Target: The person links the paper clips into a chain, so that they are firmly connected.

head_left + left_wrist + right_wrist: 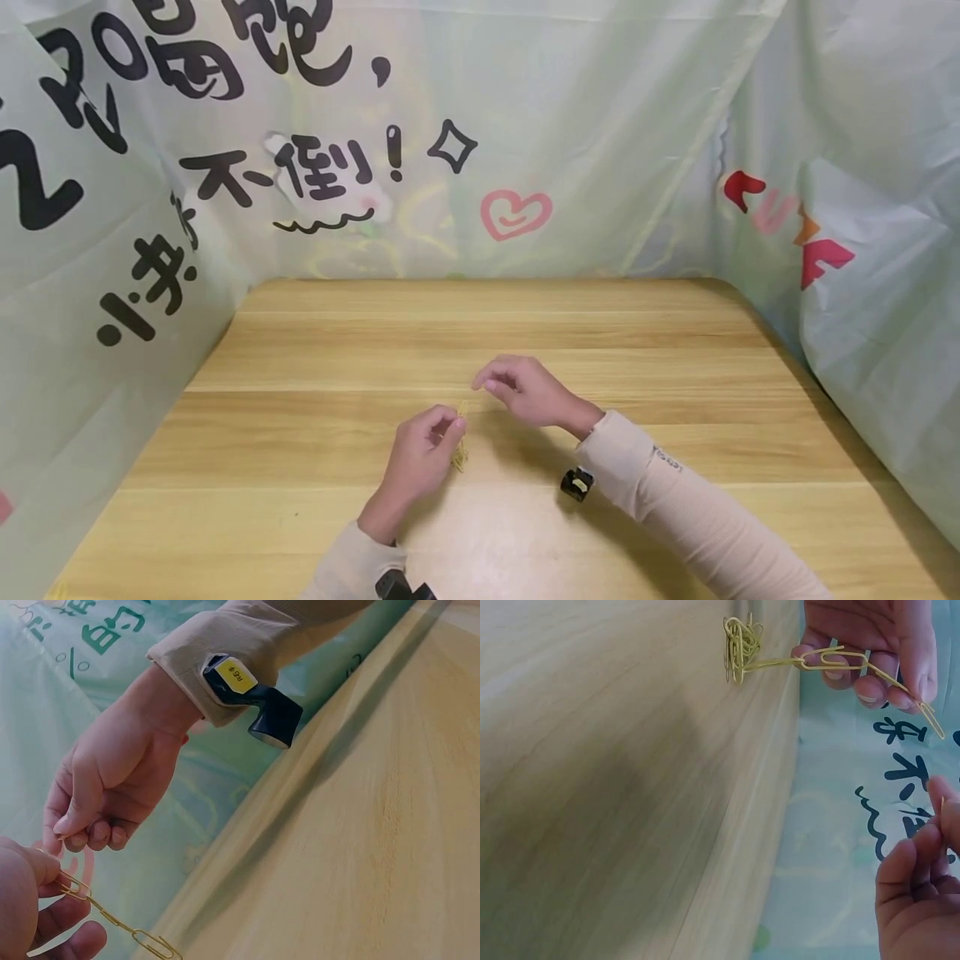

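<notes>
A chain of linked yellow paper clips point(460, 457) hangs from my left hand point(422, 454), which pinches one link between thumb and index finger. In the right wrist view, an end clip point(930, 720) sticks out past the left fingertips, while the rest of the chain drops to a bunched heap of clips point(742, 649) on the tabletop. My right hand point(528, 390) is raised farther back and to the right, apart from the chain. Its thumb and index finger pinch a thin paper clip point(943, 802), mostly hidden by the fingers.
The wooden table point(300, 358) has printed cloth point(600, 108) behind it and at both sides. A small yellow thing point(57, 592) shows at the near left corner, cut off by the frame. Black wrist cameras point(577, 483) sit on both sleeves.
</notes>
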`<state>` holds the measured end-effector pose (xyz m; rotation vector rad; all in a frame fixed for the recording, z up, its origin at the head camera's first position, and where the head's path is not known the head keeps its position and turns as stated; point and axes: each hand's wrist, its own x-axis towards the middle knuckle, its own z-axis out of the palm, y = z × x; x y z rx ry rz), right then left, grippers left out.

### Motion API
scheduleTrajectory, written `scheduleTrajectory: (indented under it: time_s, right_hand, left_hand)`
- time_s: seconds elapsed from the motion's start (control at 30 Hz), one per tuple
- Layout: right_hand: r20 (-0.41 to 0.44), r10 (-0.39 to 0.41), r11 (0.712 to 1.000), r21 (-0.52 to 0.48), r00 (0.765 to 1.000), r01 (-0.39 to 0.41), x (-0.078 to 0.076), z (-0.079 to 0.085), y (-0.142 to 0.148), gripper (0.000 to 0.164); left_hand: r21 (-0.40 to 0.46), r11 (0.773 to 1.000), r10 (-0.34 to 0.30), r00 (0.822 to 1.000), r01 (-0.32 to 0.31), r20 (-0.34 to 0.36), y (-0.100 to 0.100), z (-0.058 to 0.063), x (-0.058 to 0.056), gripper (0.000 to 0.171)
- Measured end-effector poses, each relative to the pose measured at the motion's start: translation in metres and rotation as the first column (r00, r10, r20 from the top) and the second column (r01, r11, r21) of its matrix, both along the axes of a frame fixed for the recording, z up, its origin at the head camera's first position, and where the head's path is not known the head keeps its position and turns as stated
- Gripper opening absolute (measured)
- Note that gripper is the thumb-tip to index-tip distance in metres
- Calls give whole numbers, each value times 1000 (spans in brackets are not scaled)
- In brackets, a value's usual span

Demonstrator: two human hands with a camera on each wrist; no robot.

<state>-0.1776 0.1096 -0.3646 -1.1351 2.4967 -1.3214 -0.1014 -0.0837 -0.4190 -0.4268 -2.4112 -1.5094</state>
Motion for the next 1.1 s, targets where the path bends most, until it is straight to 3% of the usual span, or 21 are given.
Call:
scheduleTrajectory:
  time_s: [0.2,0.33,0.67,1.1]
  right_hand:
    - [186,-32,993,-107,982,53,3,-3,-4,7]
    - [271,-37,989,-129,962,74,5,-6,-5,12]
    - [142,43,998,-54,989,-35,1,-3,-2,29]
    - [128,94,995,-57,987,-87,3,-1,-7,33]
  left_hand:
    - [1,1000,5,1000,-5,-14,-1,-2,1,8]
    - [-7,1000,5,1000,-5,-15,-2,-5,4,8]
    - [-6,1000,-12,999,11,-38,-1,-2,-1,9]
    - [-41,999,-27,993,22,-117,-3,-3,-1,4]
